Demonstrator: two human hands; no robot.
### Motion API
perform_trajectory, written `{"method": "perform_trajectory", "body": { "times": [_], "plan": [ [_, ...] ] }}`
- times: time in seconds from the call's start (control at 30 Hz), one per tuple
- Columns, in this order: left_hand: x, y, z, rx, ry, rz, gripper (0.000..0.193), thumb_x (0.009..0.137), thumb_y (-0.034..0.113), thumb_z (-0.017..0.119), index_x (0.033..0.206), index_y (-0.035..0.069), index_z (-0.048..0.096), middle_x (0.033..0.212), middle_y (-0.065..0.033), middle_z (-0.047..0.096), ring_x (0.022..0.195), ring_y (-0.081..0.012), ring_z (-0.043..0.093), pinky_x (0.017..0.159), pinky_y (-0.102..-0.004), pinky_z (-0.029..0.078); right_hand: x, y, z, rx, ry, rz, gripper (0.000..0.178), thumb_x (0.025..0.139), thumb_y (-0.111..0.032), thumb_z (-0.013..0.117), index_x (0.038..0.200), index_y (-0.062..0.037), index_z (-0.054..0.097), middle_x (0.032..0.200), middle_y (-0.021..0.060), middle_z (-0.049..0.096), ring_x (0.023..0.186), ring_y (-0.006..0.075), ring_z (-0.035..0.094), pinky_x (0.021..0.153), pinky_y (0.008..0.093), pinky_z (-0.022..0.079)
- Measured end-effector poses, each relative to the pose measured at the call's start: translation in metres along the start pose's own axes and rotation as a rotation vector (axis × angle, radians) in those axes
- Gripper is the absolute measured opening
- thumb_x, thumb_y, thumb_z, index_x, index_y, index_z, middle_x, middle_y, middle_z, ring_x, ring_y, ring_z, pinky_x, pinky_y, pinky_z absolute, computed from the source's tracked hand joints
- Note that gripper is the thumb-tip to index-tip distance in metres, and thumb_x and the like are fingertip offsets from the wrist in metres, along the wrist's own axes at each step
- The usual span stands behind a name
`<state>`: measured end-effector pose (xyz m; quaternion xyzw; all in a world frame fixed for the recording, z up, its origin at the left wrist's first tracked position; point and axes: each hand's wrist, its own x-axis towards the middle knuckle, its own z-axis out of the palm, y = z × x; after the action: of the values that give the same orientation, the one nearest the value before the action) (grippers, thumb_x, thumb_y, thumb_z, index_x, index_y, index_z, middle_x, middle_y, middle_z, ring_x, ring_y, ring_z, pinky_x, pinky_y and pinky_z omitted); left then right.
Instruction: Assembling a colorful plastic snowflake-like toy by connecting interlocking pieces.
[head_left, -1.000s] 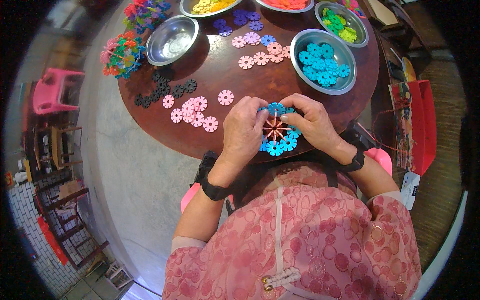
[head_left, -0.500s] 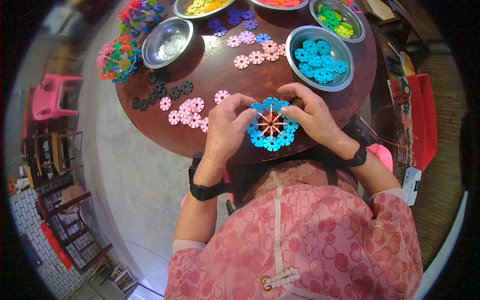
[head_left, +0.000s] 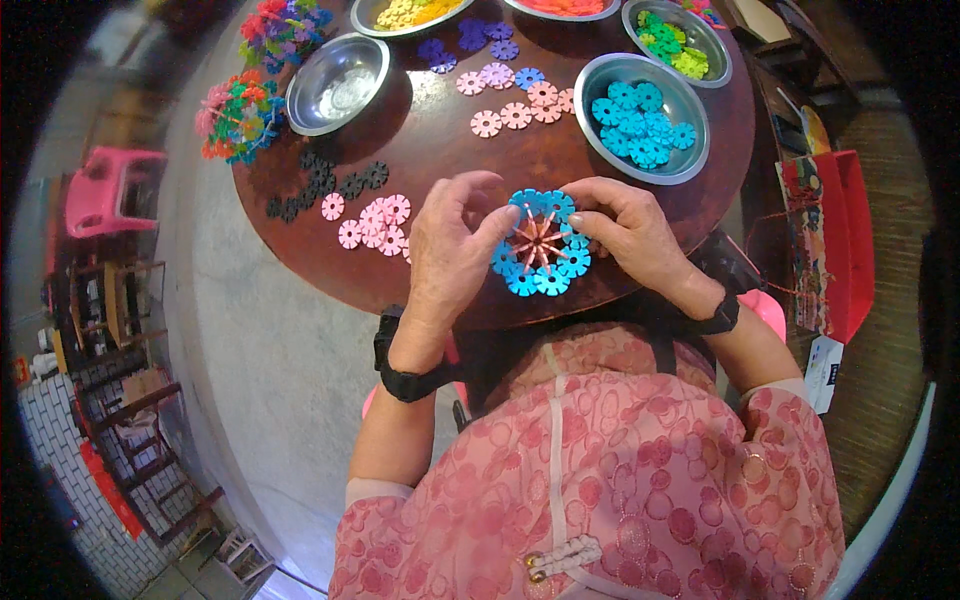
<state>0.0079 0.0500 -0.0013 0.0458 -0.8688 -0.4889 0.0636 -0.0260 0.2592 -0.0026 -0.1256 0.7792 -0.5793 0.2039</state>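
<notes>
Between my hands is a wheel of interlocking plastic discs (head_left: 550, 281), with a blue outer ring and pink discs set on edge like spokes at its middle. My left hand (head_left: 450, 240) grips the ring's upper left, its thumb on a blue disc. On the other side, my right hand (head_left: 630, 228) pinches the ring's right edge between thumb and fingers. The wheel is held over the near edge of the round brown table (head_left: 440, 290). Left of my left hand lies a cluster of loose pink discs (head_left: 378, 222), some hidden behind that hand.
A metal bowl of blue discs (head_left: 645, 125) stands beyond my right hand. Farther back are bowls of green discs (head_left: 665, 40), yellow discs (head_left: 415, 12) and red discs (head_left: 560, 6), plus a bare-bottomed bowl (head_left: 338, 88). Black discs (head_left: 318, 180) and built multicoloured balls (head_left: 238, 118) lie left.
The wheel has turned and tilted a little in my hands, and its pink spokes look more slanted. My left fingers have lifted slightly from its upper edge.
</notes>
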Motion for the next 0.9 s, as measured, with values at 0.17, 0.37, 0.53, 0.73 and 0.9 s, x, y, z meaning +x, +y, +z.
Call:
{"method": "perform_trajectory", "body": {
  "times": [0.17,0.37,0.53,0.73,0.9],
  "plan": [
    [-0.001,0.0,-0.001,0.006,-0.21,-0.107,0.018,0.082,0.015,0.069,0.09,-0.001,0.066,0.081,-0.0067,0.066,0.074,-0.0114,0.062,0.068,-0.0248,0.049,0.003,0.003,-0.002,-0.058,0.04,-0.105,0.022,0.083,-0.01,0.063,0.1,0.0027,0.064,0.089,0.0112,0.067,0.078,0.0154,0.063,0.069,0.0286,0.05],
    [-0.004,0.001,0.009,0.148,-0.136,0.04,0.016,0.081,0.015,0.067,0.087,0.0,0.066,0.076,-0.0107,0.063,0.068,-0.0178,0.061,0.063,-0.0288,0.047,0.003,0.004,0.001,-0.084,0.022,-0.079,0.02,0.081,-0.01,0.063,0.097,0.0028,0.064,0.084,0.0127,0.067,0.075,0.0178,0.064,0.067,0.0304,0.049],
    [-0.004,0.003,0.012,0.12,-0.11,0.074,0.014,0.078,0.012,0.066,0.083,0.0,0.064,0.072,-0.0105,0.06,0.065,-0.0196,0.059,0.061,-0.0302,0.045,0.003,0.002,-0.001,-0.128,0.02,-0.085,0.017,0.08,-0.01,0.063,0.092,0.0029,0.064,0.08,0.0129,0.066,0.071,0.0195,0.064,0.064,0.032,0.049],
    [-0.006,0.001,0.012,0.089,-0.132,0.093,0.012,0.076,0.008,0.065,0.081,-0.002,0.061,0.071,-0.0091,0.058,0.064,-0.0172,0.057,0.061,-0.0284,0.045,0.003,0.003,-0.002,-0.161,0.028,-0.148,0.017,0.078,-0.01,0.063,0.089,0.0029,0.064,0.078,0.0143,0.065,0.072,0.0225,0.064,0.065,0.0327,0.049],
    [-0.005,0.0,0.01,-0.042,-0.219,-0.04,0.011,0.077,0.006,0.064,0.082,-0.002,0.061,0.071,-0.005,0.057,0.066,-0.0115,0.055,0.061,-0.0256,0.043,0.002,0.002,-0.001,-0.2,0.03,-0.179,0.016,0.078,-0.009,0.063,0.088,0.0025,0.064,0.078,0.0153,0.064,0.072,0.0248,0.064,0.065,0.0339,0.049]
  ]
}}
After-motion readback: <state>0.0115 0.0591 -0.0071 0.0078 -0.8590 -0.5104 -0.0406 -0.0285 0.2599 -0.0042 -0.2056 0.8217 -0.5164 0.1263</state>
